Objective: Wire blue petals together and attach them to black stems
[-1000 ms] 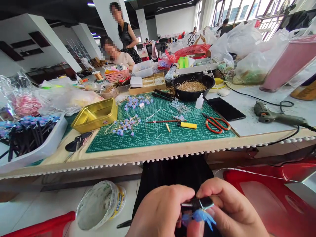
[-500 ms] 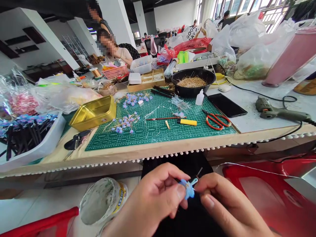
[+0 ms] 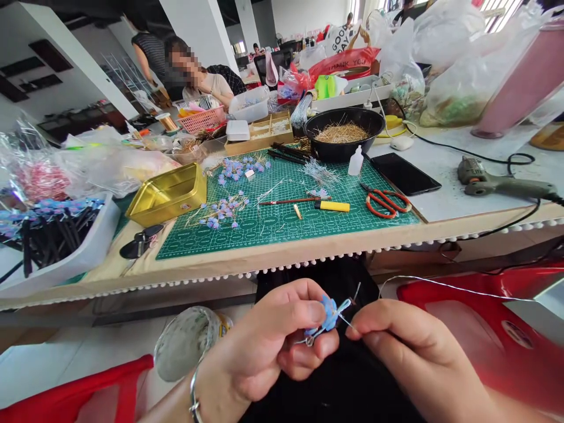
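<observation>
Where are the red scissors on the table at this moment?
In the head view, the red scissors lie flat at the right edge of the green cutting mat, between the yellow tool and the black phone.

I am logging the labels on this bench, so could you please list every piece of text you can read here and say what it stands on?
"GOOD" over a cut-off second line: white bag at the back.
"THANK YOU": red plastic bag.
Small white print on the green cutting mat: too small to read.
Label on the gold tin: too small to read.
Printing on the tub below the table: blurred, unreadable.
</observation>
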### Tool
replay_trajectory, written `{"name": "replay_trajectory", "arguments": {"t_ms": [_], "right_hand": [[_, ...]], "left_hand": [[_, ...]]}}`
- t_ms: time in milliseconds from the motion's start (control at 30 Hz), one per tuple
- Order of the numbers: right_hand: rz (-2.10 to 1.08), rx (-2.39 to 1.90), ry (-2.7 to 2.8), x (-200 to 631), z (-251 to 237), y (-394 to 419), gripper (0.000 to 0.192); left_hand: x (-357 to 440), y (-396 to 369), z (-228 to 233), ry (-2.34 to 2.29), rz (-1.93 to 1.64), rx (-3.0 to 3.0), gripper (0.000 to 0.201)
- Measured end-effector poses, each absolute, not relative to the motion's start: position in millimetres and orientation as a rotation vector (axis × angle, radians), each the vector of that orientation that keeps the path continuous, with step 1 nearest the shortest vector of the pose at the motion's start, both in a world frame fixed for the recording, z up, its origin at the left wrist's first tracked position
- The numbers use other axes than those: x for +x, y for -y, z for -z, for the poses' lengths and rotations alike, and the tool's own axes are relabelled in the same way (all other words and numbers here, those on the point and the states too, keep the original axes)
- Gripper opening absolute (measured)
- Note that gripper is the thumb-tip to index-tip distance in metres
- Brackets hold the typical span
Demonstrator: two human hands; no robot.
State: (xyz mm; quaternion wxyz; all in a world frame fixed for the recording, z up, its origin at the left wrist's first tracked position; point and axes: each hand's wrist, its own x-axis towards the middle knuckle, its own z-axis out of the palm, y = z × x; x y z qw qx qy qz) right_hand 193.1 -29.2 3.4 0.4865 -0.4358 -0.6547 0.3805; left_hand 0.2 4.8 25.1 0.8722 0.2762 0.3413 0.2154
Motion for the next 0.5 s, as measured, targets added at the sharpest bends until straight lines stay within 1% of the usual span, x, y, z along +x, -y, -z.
{"name": "replay_trajectory", "arguments": {"t_ms": [100, 200, 267, 333, 400, 433, 500], "right_hand": [[-1.109, -1.020, 1.508, 193.6, 12.0, 29.2, 0.022], [-1.295, -0.935, 1.565, 191.9, 28.8, 16.1, 0.019], [-1.342, -0.869, 1.682, 190.8, 30.5, -1.0, 0.022], [-1.344, -0.823, 1.799, 190.5, 19.7, -19.7, 0.019], [-1.236, -0.786, 1.962, 191.4, -1.4, -33.4, 0.018], [-1.077, -0.769, 2.078, 192.3, -13.9, -36.5, 0.020], [-0.614, -0.748, 2.295, 194.8, -37.6, -33.6, 0.024]], "left_hand": [[1.0, -4.1, -27.9, -0.710, -0.431, 0.592, 0.012], [1.3, -1.0, -35.2, -0.790, -0.440, 0.685, 0.012], [1.0, 3.7, -41.1, -0.874, -0.456, 0.879, 0.008], [0.6, 10.4, -45.7, -0.966, -0.444, 1.267, 0.004], [0.5, 17.6, -47.6, -1.026, -0.467, 1.831, 0.005], [0.7, 20.9, -47.5, -1.032, -0.506, 2.124, 0.009], [1.4, 26.3, -46.4, -1.029, -0.604, 2.579, 0.016]]}}
